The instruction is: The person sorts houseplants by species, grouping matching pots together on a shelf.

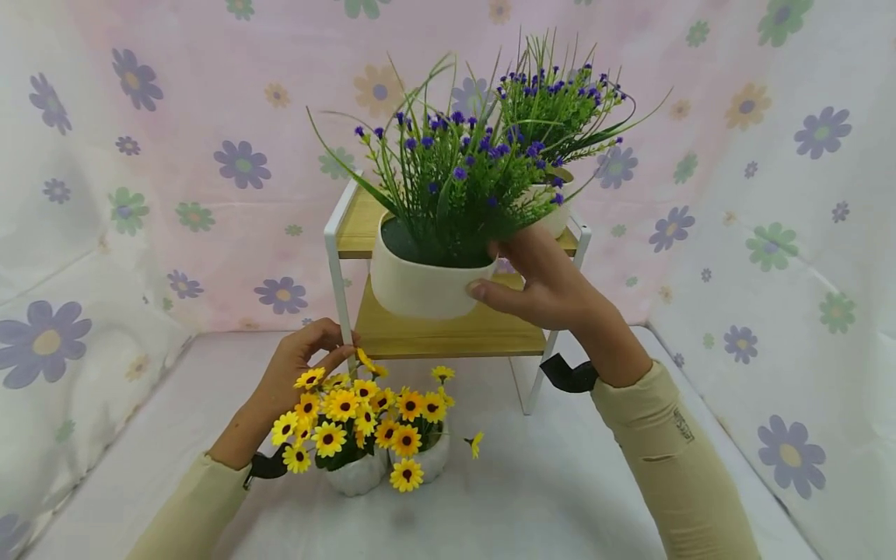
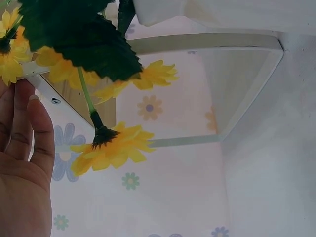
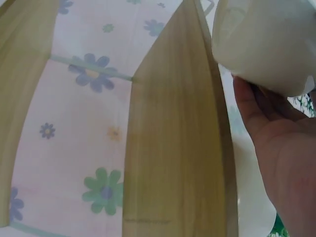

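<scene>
My right hand [image 1: 490, 268] grips a white pot of purple flowers [image 1: 420, 288], thumb on its front wall and fingers over the rim. The pot hangs in front of a two-tier wooden shelf [image 1: 448, 338], between its two boards. From the right wrist, the pot [image 3: 266, 39] sits against my palm [image 3: 281, 148], beside the shelf boards [image 3: 173, 138]. My left hand [image 1: 311, 354] is low at the shelf's front left leg, fingers relaxed and touching the yellow flowers [image 1: 364, 412] of two small white pots [image 1: 357, 474]. In the left wrist view, straight fingers [image 2: 29, 138] lie beside a yellow bloom [image 2: 108, 148].
A second white pot of purple flowers [image 1: 556, 214] stands at the right of the shelf's top board. The shelf has a white metal frame [image 1: 339, 288] and stands on a white cloth. A floral curtain [image 1: 770, 233] closes in the back and both sides.
</scene>
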Available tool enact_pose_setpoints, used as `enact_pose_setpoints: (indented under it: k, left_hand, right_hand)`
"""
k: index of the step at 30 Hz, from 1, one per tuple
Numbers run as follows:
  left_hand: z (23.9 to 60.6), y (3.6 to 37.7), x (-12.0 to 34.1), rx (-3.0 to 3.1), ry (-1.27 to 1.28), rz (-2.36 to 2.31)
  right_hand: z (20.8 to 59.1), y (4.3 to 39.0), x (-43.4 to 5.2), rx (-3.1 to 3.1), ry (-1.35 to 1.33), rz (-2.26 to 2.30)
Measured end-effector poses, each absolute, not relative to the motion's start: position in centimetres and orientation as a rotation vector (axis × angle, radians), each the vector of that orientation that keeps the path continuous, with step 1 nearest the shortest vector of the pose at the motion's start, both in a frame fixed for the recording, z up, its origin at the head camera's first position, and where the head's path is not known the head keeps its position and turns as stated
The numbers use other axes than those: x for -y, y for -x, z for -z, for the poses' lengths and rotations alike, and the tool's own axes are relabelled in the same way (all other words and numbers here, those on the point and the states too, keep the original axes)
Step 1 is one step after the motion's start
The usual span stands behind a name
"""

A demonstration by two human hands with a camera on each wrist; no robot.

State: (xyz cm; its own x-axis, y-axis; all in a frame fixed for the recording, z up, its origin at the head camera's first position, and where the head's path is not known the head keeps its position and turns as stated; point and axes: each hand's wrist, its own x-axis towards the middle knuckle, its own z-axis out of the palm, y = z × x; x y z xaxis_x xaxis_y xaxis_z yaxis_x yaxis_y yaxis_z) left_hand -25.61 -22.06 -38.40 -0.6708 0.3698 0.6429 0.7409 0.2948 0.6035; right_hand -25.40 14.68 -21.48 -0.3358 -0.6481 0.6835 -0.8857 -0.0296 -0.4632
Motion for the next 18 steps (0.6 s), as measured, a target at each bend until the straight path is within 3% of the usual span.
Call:
enact_pose_setpoints:
  k: [18]
  left_hand:
    - [38.5,25.6,22.0,2.190,0.992,1.303]
  right_hand:
    - [18.9,26.6,-10.0,2.120,-1.210,-1.327]
